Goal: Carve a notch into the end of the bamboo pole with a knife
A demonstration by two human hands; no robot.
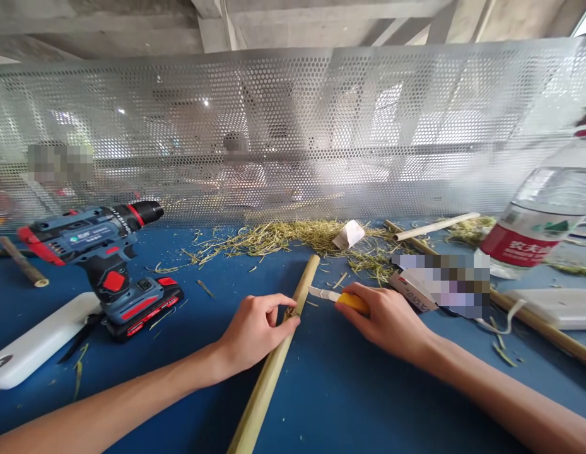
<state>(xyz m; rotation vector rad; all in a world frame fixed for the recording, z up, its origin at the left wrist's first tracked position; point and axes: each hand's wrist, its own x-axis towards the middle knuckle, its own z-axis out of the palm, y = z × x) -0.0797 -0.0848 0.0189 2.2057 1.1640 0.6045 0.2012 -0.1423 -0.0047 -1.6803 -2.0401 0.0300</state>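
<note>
A pale green, peeled bamboo stick (267,388) runs from the bottom edge up toward the middle of the blue table. My left hand (257,331) is closed around its upper part, thumb and fingertips pinching it where a small dark rough patch shows. In my right hand (385,318) is a utility knife (353,304) with a yellow handle, gripped in closed fingers. Its blade points left, the tip close to the stick's right side; whether it touches I cannot tell.
Left stand a cordless drill (115,271) and a white power bank (44,343). Shavings (293,238) lie along the perforated metal screen (293,132). To the right are a small box (413,291), a long pole (539,321), a water bottle (529,233) and a white device (550,308).
</note>
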